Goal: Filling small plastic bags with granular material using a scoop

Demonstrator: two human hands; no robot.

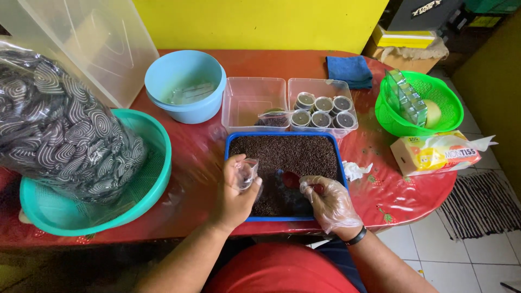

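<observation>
A blue tray point(229, 142) full of dark brown sprinkles lies at the near edge of the red table. My left hand point(236, 192) holds a small clear plastic cup point(247, 172) over the tray's left side. In a clear plastic glove, my right hand point(330, 202) grips a red spoon point(293, 180) whose bowl rests in the sprinkles. Behind the tray, a clear box point(322, 86) holds several small filled cups with lids. A second clear box point(253, 99) beside it holds a little bag of sprinkles.
A teal basket point(149, 184) with a big bag of swirl-patterned pieces point(59, 130) fills the left. A light blue bowl point(184, 87), a blue cloth point(350, 70), a green basket point(420, 103), a tissue pack point(434, 154) and a crumpled tissue point(355, 170) also stand on the table.
</observation>
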